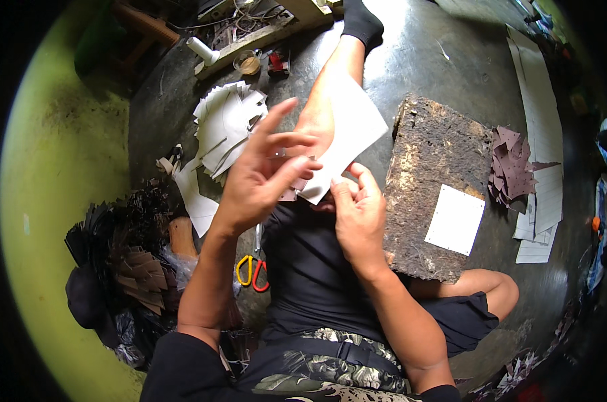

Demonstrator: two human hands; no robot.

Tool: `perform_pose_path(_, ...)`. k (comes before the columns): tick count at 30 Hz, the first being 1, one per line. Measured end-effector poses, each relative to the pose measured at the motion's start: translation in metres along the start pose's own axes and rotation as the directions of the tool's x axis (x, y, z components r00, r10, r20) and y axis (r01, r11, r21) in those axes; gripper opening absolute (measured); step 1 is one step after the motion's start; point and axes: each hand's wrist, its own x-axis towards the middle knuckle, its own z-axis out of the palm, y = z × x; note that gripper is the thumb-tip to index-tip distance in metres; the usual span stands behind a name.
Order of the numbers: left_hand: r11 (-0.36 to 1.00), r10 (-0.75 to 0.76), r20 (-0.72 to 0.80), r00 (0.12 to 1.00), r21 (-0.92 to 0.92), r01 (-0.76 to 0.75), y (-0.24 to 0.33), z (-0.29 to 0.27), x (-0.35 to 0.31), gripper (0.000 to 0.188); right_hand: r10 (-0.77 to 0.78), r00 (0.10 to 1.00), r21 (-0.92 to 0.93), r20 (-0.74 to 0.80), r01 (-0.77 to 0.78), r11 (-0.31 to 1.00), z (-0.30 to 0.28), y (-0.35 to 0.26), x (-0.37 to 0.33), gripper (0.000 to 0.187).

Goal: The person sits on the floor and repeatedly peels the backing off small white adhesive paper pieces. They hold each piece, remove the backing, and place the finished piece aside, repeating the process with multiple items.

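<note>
My right hand (358,213) pinches the near end of a white sheet (352,127), thumb on top. The sheet slants away over my outstretched leg. To its left, my left hand (258,175) is raised with its fingers apart and slightly blurred. I see nothing held in it. Below its fingertips, a mauve piece (292,194) shows partly beside the sheet's near end; the rest is hidden. Right of my hands lies a rough, worn block (420,174), bearing a square white piece (455,220) with small dark holes near its corners.
White cut pieces (224,127) are piled on the floor left of my leg. Scissors (252,271) with yellow and red handles lie by my thigh. Mauve pieces (511,164) and long white strips (541,134) lie right of the block. A small cup (248,63) stands at the back.
</note>
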Motion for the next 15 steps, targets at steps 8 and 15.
perform_pose_path(8,0.826,-0.052,0.15,0.987,0.562,-0.042,-0.036,-0.033,-0.022,0.061,0.028,0.999,0.125,-0.033,-0.024,0.992,-0.006,0.002,0.004,0.022)
perform_pose_path(15,0.957,-0.178,0.186,0.966,0.261,0.126,-0.046,-0.036,-0.004,0.048,-0.044,0.998,0.074,0.053,0.04,0.996,0.0,0.007,0.01,0.017)
